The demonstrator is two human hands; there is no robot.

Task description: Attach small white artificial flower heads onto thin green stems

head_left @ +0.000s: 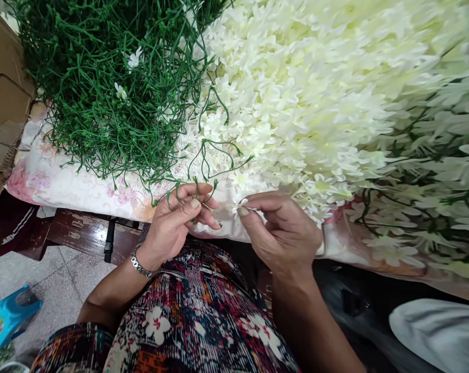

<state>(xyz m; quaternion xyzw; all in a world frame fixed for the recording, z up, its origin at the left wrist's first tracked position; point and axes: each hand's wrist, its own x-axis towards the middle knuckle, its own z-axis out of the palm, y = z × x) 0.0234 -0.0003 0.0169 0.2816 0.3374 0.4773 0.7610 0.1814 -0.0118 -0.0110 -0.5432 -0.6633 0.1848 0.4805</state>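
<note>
My left hand (180,217), with a metal watch at the wrist, pinches a green plastic flower stem (168,199) between thumb and fingers; its thin branches stick out around the fingertips. To its right, my right hand (279,223) pinches a small white artificial flower (240,207) between thumb and forefinger. The flower and the stem are apart. Just beyond my hands a loose branched green stem (205,150) lies across the edge of the white flowers. A large heap of green stems (114,98) lies at the back left, and a heap of cream-white artificial flowers (296,103) spreads to the right.
A floral cloth (83,191) covers the surface under the heaps. Assembled white flower sprays (424,223) lie at the far right. A cardboard box (5,93) with a wire frame stands at the left. On the tiled floor is a blue plastic stool (11,316).
</note>
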